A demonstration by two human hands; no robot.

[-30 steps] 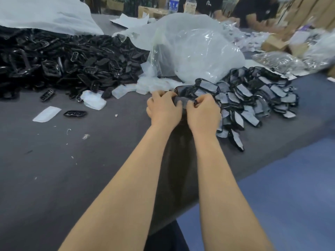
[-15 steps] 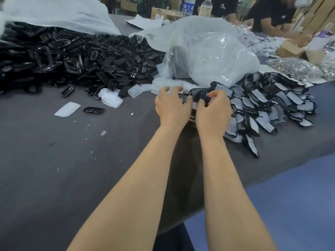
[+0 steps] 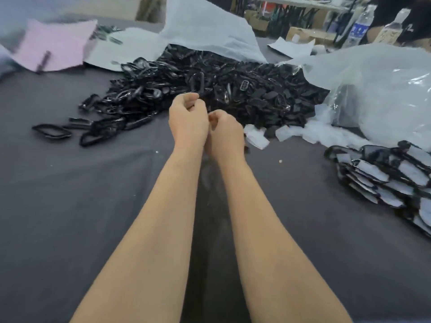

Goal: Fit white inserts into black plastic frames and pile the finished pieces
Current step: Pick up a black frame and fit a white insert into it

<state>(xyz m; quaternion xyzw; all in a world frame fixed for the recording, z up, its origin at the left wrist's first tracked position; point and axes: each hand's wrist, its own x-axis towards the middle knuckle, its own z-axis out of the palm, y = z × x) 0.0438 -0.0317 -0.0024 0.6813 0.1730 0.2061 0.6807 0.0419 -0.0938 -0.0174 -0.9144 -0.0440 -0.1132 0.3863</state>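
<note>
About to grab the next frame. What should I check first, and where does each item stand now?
1. Left hand and right hand free: fingers curled, nothing seen in them, palms hidden: cannot tell.
2. Black frames heaped just beyond both hands: ok.
3. White inserts lying loose beside the right hand: ok.
4. Finished pile at the right, apart from the loose parts: ok.
</note>
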